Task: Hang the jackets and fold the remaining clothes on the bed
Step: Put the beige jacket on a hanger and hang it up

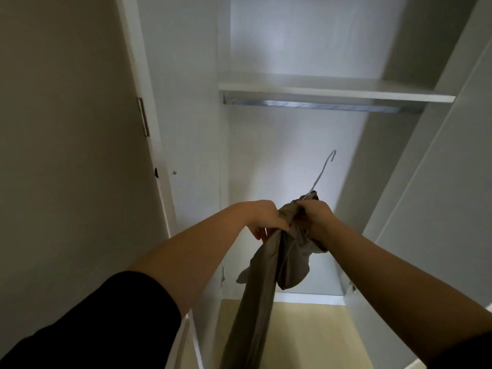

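White open wardrobe [191,102] fills the view, seen from low and close, dim light, back panel brighter.

Left hand [262,218] is raised at centre, forearm bare, black sleeve [106,323] pushed up at the lower left. Its fingers are curled tight round a bunch of the grey-brown fabric jacket [269,275], thumb side toward the cloth. The jacket sits between both hands, gathered at the top, with one long strip hanging straight down out of the bottom edge and a shorter rounded fold drooping to the right.

A thin white wire hanger [323,169] sticks up out of the top of the jacket, tilted right, hook open in the air, well below the rail and touching nothing above. Right hand [316,219] is just beside the left, fingers closed on the jacket top where the hanger's neck goes in. Cannot tell if it pinches the wire too. Both hands clenched, no open fingers showing.

Around them: the open left wardrobe door [66,129] takes up the left side, with a metal hinge [143,117] on its edge. A white shelf [332,90] spans the upper compartment, and a silver metal rail [319,105] runs right under it, bare. The open right wardrobe door [439,209] slants down the right edge.

A pale yellow wood floor [306,334] shows at the bottom of the wardrobe, partly hidden by the hanging cloth and the right forearm.
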A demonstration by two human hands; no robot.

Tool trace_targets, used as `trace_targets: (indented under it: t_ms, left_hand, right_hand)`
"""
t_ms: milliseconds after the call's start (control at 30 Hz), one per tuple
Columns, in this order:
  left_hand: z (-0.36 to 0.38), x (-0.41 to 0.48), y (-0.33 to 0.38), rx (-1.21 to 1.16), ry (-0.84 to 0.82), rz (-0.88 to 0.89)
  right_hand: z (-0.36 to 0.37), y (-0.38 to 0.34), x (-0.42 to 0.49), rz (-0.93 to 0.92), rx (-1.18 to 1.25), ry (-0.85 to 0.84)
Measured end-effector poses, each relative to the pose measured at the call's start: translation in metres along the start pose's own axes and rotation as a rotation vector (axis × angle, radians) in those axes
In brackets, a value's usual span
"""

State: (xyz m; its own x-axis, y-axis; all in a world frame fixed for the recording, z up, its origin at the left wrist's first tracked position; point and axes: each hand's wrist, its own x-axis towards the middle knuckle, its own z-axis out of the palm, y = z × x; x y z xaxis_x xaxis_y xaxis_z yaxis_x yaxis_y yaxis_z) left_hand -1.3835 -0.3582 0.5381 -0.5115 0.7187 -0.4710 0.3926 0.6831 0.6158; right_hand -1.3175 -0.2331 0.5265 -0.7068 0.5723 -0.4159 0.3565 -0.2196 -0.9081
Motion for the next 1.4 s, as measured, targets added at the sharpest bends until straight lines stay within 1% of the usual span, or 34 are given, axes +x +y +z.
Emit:
trace_targets:
  t_ms: [67, 167, 233, 300, 367, 500, 567, 633, 700, 833, 933, 1033, 1200, 1300, 1400]
  left_hand:
    - [0.001, 0.024, 0.009, -0.039, 0.049, 0.039]
    - [-0.004, 0.066, 0.023, 0.033, 0.212, 0.093]
    - [-0.013, 0.097, 0.035, 0.022, 0.330, 0.081]
    - [-0.026, 0.128, 0.044, -0.061, 0.440, 0.041]
    - [-0.043, 0.156, 0.050, -0.120, 0.510, 0.009]
    - [-0.080, 0.198, 0.047, -0.212, 0.580, -0.036]
    - [-0.101, 0.212, 0.041, -0.226, 0.645, -0.067]
    - [-0.119, 0.223, 0.032, -0.242, 0.716, -0.082]
    - [-0.139, 0.230, 0.021, -0.276, 0.774, -0.091]
    - [-0.176, 0.245, 0.003, -0.304, 0.814, -0.099]
    - [-0.211, 0.262, -0.012, -0.307, 0.842, -0.103]
    - [-0.242, 0.283, -0.026, -0.293, 0.847, -0.132]
    - [-0.283, 0.317, -0.040, -0.295, 0.803, -0.189]
    - [-0.291, 0.335, -0.055, -0.283, 0.822, -0.195]
    - [-0.288, 0.347, -0.074, -0.292, 0.852, -0.186]
  right_hand:
    - [-0.011, -0.008, 0.018, -0.027, -0.063, -0.005]
    - [-0.027, -0.022, 0.054, -0.110, -0.040, 0.012]
    - [-0.036, -0.037, 0.076, -0.085, -0.022, 0.054]
    - [-0.045, -0.054, 0.100, -0.071, -0.089, 0.018]
    - [-0.055, -0.069, 0.125, -0.107, -0.236, -0.054]
    - [-0.065, -0.090, 0.187, -0.280, -0.707, -0.107]
    - [-0.063, -0.098, 0.215, -0.346, -0.888, -0.154]
    - [-0.056, -0.102, 0.238, -0.421, -0.963, -0.169]
    - [-0.039, -0.110, 0.258, -0.485, -0.961, -0.172]
    - [0.001, -0.128, 0.286, -0.593, -0.977, -0.193]
    - [0.032, -0.149, 0.310, -0.649, -0.958, -0.146]
    - [0.056, -0.167, 0.334, -0.656, -0.955, -0.068]
    - [0.081, -0.192, 0.367, -0.670, -0.987, -0.063]
    - [0.093, -0.198, 0.382, -0.667, -1.017, -0.051]
    - [0.104, -0.194, 0.391, -0.646, -1.100, -0.063]
